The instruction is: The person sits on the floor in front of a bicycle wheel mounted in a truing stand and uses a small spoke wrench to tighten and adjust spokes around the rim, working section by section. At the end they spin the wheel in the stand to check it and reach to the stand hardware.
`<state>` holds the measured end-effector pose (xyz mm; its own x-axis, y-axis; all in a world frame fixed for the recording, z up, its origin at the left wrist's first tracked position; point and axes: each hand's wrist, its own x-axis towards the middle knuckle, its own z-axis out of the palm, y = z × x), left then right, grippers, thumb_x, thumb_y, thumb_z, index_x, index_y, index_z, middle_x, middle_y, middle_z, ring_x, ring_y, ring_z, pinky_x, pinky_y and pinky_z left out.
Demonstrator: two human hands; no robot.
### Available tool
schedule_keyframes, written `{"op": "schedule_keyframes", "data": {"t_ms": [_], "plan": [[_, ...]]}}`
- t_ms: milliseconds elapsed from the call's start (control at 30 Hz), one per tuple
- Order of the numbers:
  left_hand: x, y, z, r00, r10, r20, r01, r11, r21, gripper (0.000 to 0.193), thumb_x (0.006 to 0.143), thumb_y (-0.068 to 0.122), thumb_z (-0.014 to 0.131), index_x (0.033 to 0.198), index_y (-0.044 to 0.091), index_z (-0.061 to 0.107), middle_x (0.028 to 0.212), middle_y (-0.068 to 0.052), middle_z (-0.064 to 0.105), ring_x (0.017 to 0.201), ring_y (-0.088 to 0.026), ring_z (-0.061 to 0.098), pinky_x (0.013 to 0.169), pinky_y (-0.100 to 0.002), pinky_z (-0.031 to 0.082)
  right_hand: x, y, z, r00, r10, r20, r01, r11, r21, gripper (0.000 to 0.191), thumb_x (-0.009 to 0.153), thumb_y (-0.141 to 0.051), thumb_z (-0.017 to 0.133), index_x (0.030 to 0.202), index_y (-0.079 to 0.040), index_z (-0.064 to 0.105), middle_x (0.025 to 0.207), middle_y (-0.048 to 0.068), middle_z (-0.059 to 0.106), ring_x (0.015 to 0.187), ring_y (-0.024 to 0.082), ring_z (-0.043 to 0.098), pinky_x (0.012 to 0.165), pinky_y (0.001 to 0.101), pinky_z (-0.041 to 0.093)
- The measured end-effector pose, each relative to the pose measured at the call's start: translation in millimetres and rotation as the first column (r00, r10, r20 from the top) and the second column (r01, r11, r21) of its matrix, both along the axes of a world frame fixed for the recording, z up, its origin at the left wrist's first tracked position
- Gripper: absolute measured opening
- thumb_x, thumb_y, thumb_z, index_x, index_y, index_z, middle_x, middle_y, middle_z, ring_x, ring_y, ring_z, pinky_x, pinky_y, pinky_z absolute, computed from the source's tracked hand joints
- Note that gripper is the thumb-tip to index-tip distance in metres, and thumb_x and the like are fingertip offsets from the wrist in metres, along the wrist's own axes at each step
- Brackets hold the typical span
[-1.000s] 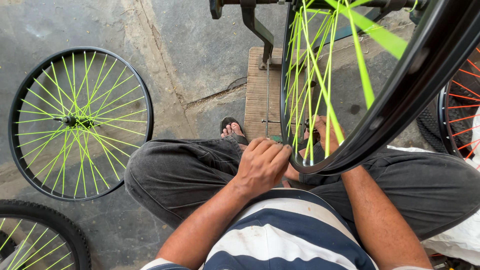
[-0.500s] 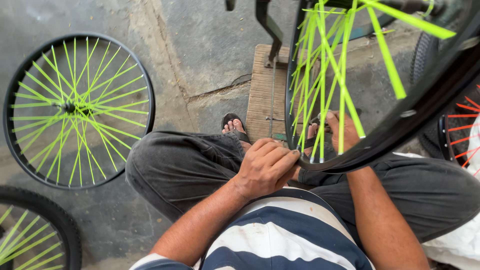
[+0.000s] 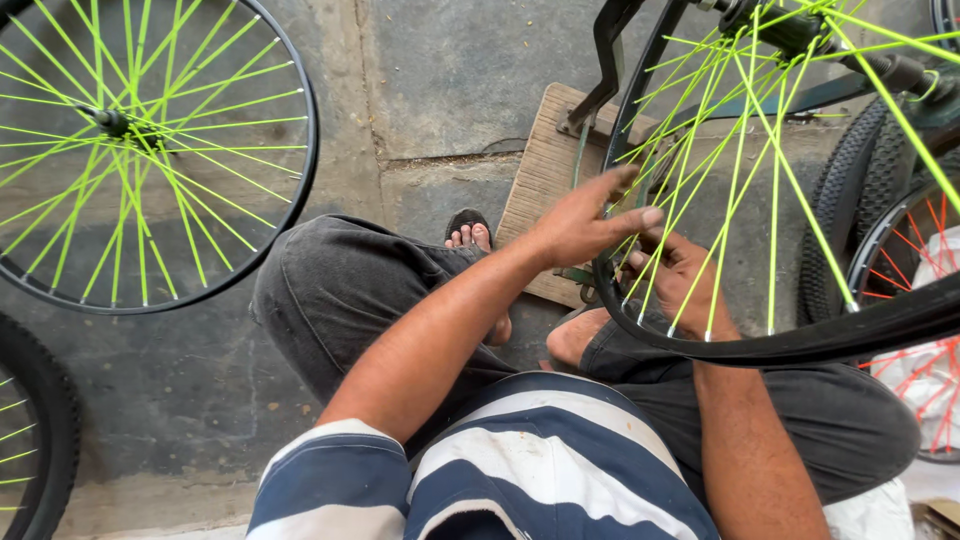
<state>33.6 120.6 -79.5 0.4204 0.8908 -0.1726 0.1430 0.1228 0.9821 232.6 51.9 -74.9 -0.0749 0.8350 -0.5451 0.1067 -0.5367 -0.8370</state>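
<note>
**Here, two hands at a green-spoked wheel**

Here the person sits over a black bicycle wheel with bright green spokes, mounted in a dark stand that rests on a wooden board on the concrete floor. The wheel stands right in front of the person, its lower rim curving just above the knees in dark trousers.

The left hand reaches forward with fingers spread and loose, its fingertips at the near edge of the rim and the spokes; it grips nothing that can be seen. The right hand sits behind the spokes, inside the wheel's circle, fingers curled; whether it is closed on a spoke or on some small tool cannot be told, since the spokes and rim cross in front of it. The two hands are close together, the left just above and ahead of the right.

A sandalled foot shows beside the board. To the left a second wheel with green spokes lies flat on the floor, and part of a third shows at the lower left corner. At the right edge, a knobbly tyre and a wheel with red spokes stand near the stand.
</note>
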Motion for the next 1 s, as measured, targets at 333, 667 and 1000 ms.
{"op": "schedule_keyframes", "data": {"t_ms": [333, 667, 1000], "plan": [[0, -4, -6, 1.0, -0.027, 0.001, 0.027, 0.999, -0.021, 0.083, 0.09, 0.057, 0.068, 0.151, 0.007, 0.044, 0.143, -0.021, 0.061, 0.131, -0.034, 0.062, 0.104, -0.046, 0.052, -14, 8, 21, 0.999, 0.015, 0.042, -0.013, 0.999, -0.031, 0.021, 0.096, -0.012, 0.074, 0.115, -0.004, 0.069, 0.088, 0.004, 0.07, 0.072, 0.009, 0.064, 0.059, 0.0253, 0.051], [1, -4, -9, 1.0, -0.022, 0.015, 0.022, 1.0, -0.021, 0.086, 0.089, 0.062, 0.067, 0.152, 0.007, 0.044, 0.144, -0.021, 0.06, 0.131, -0.034, 0.062, 0.103, -0.046, 0.053, -15, 9, 20, 0.991, 0.099, 0.091, -0.104, 0.993, 0.053, 0.022, 0.097, -0.01, 0.072, 0.117, -0.002, 0.068, 0.097, 0.002, 0.07, 0.081, 0.008, 0.064, 0.065, 0.024, 0.052], [-1, -4, -7, 1.0, -0.023, 0.012, 0.023, 0.999, -0.028, 0.085, 0.089, 0.061, 0.066, 0.151, 0.007, 0.045, 0.146, -0.021, 0.058, 0.134, -0.036, 0.059, 0.103, -0.047, 0.052, -20, 4, 8, 0.987, 0.078, 0.141, -0.092, 0.991, 0.094, 0.016, 0.098, -0.012, 0.074, 0.11, -0.002, 0.073, 0.084, 0.0, 0.069, 0.073, 0.008, 0.061, 0.061, 0.0255, 0.049]]}}
